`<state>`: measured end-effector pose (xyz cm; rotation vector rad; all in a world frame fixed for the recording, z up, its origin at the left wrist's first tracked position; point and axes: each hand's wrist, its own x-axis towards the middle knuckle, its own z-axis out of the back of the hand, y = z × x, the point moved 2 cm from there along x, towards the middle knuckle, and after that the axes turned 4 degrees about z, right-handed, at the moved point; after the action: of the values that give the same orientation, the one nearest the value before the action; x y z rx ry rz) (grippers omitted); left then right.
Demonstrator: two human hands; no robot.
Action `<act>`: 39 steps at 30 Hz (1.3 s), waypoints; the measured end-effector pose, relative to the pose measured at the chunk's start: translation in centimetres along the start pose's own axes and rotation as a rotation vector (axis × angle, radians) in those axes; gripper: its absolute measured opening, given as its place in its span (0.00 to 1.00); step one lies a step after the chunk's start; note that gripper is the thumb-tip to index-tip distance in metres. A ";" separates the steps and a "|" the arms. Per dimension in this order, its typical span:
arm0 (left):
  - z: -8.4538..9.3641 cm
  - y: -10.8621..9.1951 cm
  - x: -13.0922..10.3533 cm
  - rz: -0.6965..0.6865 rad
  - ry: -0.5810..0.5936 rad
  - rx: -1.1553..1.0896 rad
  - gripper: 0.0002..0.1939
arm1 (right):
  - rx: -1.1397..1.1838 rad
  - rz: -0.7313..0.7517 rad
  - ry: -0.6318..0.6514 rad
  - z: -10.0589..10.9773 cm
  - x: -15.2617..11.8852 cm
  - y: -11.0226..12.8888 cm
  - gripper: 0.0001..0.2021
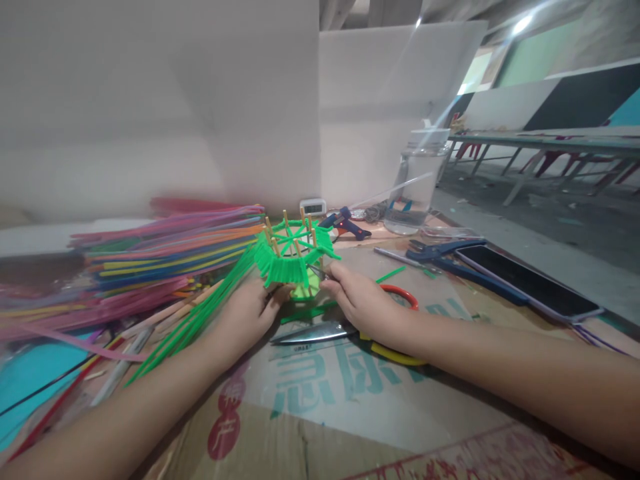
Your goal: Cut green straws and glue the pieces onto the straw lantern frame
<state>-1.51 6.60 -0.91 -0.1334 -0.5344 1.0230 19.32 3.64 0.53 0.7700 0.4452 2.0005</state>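
Observation:
A small model of green pipe cleaners (285,267) with upright wooden sticks stands on the cardboard, roof-like, with a spoked ring on top. My left hand (250,307) is closed at its lower left edge, fingertips partly hidden beneath the green rim. At the model's right side my right hand (363,300) pinches a small pointed metal tool (316,270), its tip against the green edge; most of the tool is hidden by the fingers. Scissors (315,332) with red and yellow handles lie under my right hand and wrist. Loose green pipe cleaners (200,327) lie beside my left forearm.
Bundles of coloured pipe cleaners (165,260) cover the left side. Behind the model are a small digital clock (313,207) and a blue glue gun (347,223). A water jug (417,180), blue-handled pliers (465,267) and a phone (527,280) are on the right.

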 end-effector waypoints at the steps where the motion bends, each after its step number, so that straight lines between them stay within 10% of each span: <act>1: 0.0 0.0 0.0 0.000 0.000 -0.002 0.23 | 0.002 0.007 -0.004 0.0 0.0 0.0 0.07; 39: 0.1 -0.2 -0.1 0.016 0.026 -0.043 0.20 | 0.011 0.032 -0.031 0.2 -0.5 0.2 0.11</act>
<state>-1.45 6.43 -0.81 -0.1892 -0.5324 1.0243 19.48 3.13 0.63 0.8189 0.4283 2.0147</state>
